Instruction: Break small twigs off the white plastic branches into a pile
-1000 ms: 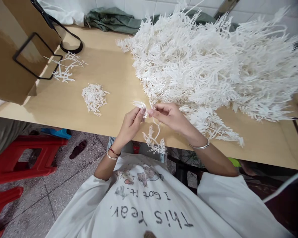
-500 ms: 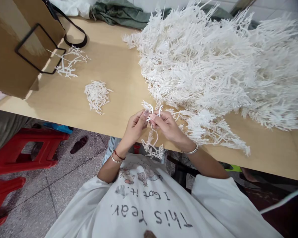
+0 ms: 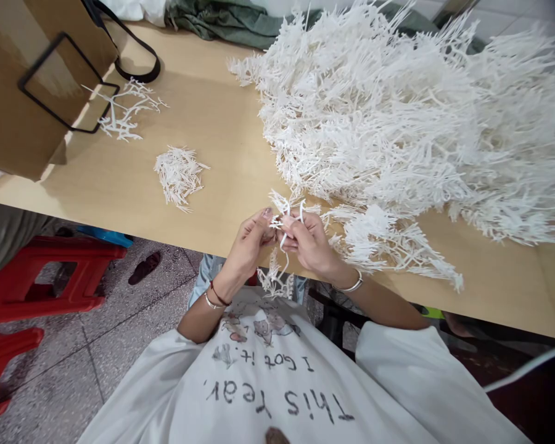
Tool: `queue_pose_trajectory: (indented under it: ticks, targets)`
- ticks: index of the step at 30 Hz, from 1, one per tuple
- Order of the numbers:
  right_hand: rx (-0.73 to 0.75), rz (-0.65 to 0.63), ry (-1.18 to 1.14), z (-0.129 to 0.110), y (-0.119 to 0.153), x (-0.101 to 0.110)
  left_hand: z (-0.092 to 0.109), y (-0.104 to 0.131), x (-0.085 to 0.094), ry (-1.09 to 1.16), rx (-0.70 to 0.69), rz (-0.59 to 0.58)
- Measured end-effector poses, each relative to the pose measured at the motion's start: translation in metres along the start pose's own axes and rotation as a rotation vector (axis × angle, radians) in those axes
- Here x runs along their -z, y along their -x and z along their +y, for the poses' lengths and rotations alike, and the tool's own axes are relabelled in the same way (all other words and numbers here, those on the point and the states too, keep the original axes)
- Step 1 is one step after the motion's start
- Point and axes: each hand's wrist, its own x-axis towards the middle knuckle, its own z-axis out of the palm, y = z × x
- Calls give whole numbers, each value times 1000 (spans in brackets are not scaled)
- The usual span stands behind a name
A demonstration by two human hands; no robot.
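Both hands are found together at the near side of the large heap (image 3: 398,123) of white branched pieces, which serves as the reference for all positions below. The right hand (image 3: 305,242) has thumb and forefinger closed on a slender white branch (image 3: 274,280), the remaining fingers curled beneath. The left hand (image 3: 251,239) is curled, its fingertips just beside or touching the branch's upper twigs; how tightly they close, and whether a twig is pinched between them, cannot be told. The branch is off the table (image 3: 226,123), in front of the heap's near left corner; its upper tuft rises above the fingers and its lower tuft hangs past the table's edge on the person's side. A smaller clump (image 3: 383,237) of similar white sprays lies directly before the heap, at its near edge. Left of the heap and well apart from it is a compact pile (image 3: 180,176) of short white pieces. Farther left of the heap, a sparser branched piece (image 3: 132,111) lies beside a black wire frame (image 3: 46,117) and a cardboard box (image 3: 32,80); a black strap (image 3: 155,66) loops near the box. Dark green cloth (image 3: 231,21) runs behind the heap. On the floor, well to the heap's left, stand a red stool (image 3: 90,277) and, near it, a dark slipper (image 3: 144,268).
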Motion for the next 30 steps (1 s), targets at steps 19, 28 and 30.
queue_pose_trajectory:
  ticks: [19,28,30]
  targets:
    - [226,-112,204,3,0,12,68,-30,87,-1702,-149,646]
    - [241,-107,334,1,1,14,65,-39,99,-1561,-190,746]
    - [229,-105,342,2,1,15,66,-37,94,-1491,-271,809]
